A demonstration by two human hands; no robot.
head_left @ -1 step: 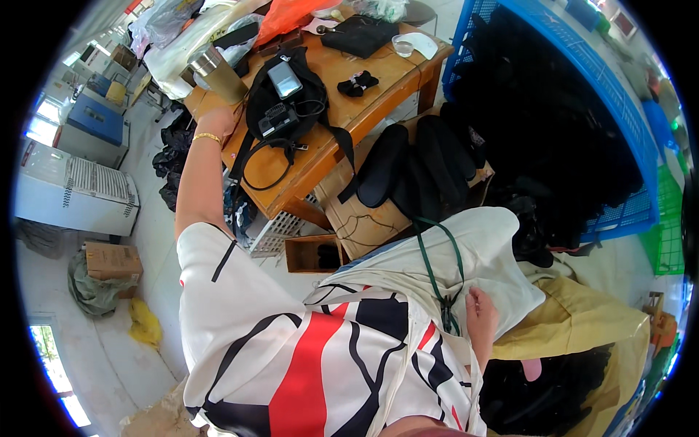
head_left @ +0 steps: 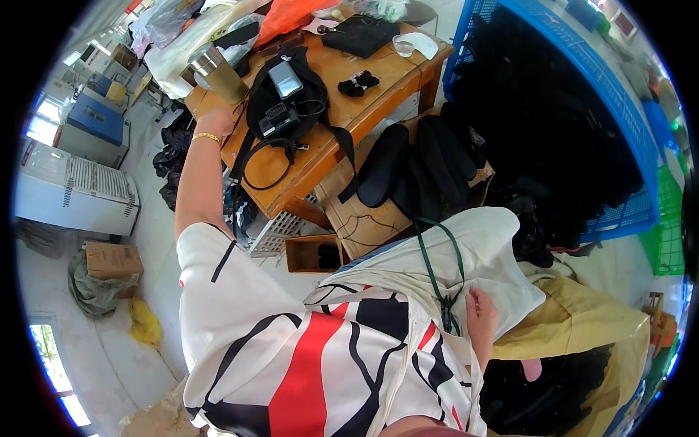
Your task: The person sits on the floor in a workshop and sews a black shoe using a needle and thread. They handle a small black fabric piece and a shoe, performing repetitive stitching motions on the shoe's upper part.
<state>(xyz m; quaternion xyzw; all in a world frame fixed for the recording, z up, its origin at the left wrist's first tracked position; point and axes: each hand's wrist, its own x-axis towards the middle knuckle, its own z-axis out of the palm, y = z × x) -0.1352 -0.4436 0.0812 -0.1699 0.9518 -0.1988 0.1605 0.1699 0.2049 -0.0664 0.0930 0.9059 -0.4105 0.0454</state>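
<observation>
My left hand [head_left: 214, 124], with a gold bracelet at the wrist, rests on the near left corner of the wooden table [head_left: 284, 191]. Its fingers are turned away and hard to make out. Just beyond it stands a steel-and-gold vacuum flask [head_left: 220, 75]. To its right lies a black bag [head_left: 256, 109] with a phone [head_left: 285, 79] and a small black device [head_left: 279, 120] on top. My right hand [head_left: 481, 317] lies on the white apron [head_left: 484, 240] over my lap, fingers curled and nothing visible in them. Dark green straps [head_left: 435, 273] cross the apron beside it.
Black padded pieces [head_left: 384, 166] lie on a cardboard box [head_left: 357, 226] by the table. A blue crate [head_left: 608, 80] full of black material stands at right. Below it, a yellowish sack [head_left: 582, 313] holds dark pieces. A small wooden box [head_left: 302, 255] sits under the table.
</observation>
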